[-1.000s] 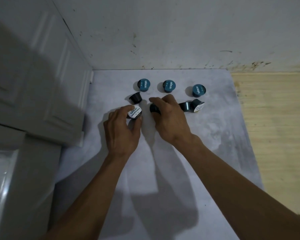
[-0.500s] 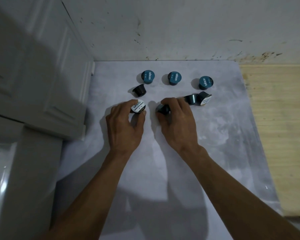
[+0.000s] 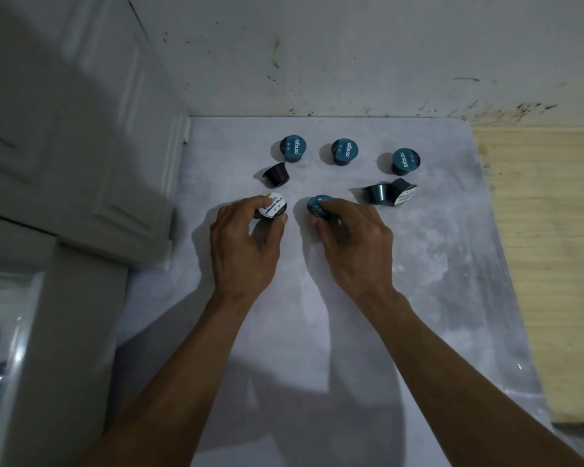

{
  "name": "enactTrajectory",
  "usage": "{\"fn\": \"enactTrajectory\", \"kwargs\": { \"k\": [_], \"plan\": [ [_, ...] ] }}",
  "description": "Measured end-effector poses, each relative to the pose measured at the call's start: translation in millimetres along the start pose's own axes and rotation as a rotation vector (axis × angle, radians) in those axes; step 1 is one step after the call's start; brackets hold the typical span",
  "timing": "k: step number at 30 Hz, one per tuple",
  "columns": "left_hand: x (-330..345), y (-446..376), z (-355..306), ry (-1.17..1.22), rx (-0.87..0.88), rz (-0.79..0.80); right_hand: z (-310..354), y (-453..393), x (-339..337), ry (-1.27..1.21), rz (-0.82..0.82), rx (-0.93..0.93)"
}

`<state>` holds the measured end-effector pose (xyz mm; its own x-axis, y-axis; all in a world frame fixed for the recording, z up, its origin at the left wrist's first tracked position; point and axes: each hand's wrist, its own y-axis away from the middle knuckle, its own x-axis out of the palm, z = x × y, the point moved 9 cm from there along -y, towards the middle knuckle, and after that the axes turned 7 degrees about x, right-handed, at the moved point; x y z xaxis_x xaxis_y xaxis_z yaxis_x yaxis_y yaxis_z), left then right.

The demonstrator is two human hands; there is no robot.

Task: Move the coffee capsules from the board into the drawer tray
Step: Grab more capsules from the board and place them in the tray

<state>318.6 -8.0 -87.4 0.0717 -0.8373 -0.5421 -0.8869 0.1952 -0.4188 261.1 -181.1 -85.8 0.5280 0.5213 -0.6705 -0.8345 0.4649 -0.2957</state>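
A board [image 3: 351, 332] fills the middle of the frame, its far edge against a wall [image 3: 351, 55] across the top. A cabinet [image 3: 64, 146] stands along its left side, and a wooden surface [image 3: 547, 264] lies along its right.

Three capsules sit in a row on the upper part of the board: one left [image 3: 293, 149], one centre [image 3: 344, 152], one right [image 3: 406, 162]. Below the left one lies a tipped capsule [image 3: 276, 174]. Below the right one, two capsules lie touching side by side [image 3: 375, 193] [image 3: 404, 193].

Lower, near the frame's centre, the left hand [image 3: 241, 247] holds a capsule [image 3: 273, 205], and just right of it the right hand [image 3: 354, 244] holds another [image 3: 318, 205]. A drawer [image 3: 0, 365] opens at the lower left corner.
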Motion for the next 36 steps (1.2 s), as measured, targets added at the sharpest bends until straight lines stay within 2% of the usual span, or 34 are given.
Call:
{"fn": "enactTrajectory", "kwargs": {
  "k": [4,12,22,29,33,36],
  "plan": [
    [-14.1,2.6,-6.8,-0.007,-0.061,-0.001,11.2,-5.1,-12.6,-0.032,0.014,0.038],
    [-77.1,16.0,-64.3,0.030,-0.073,-0.038,70.9,-0.5,-65.6,-0.173,0.024,-0.025],
    [-228.4,35.8,-106.8,0.022,-0.007,-0.063,195.8,55.5,-83.4,-0.235,0.145,-0.027],
    [-362.0,78.5,-68.2,-0.013,0.023,0.041,293.1,124.2,-55.1,-0.256,0.193,-0.018],
    [-422.5,84.0,-19.9,-0.052,-0.096,0.043,326.4,148.4,-28.1,-0.283,0.210,0.019],
    [-439.5,76.9,6.8,-0.059,-0.168,0.096,344.4,156.7,-7.3,-0.268,0.228,0.033]
  ]
}}
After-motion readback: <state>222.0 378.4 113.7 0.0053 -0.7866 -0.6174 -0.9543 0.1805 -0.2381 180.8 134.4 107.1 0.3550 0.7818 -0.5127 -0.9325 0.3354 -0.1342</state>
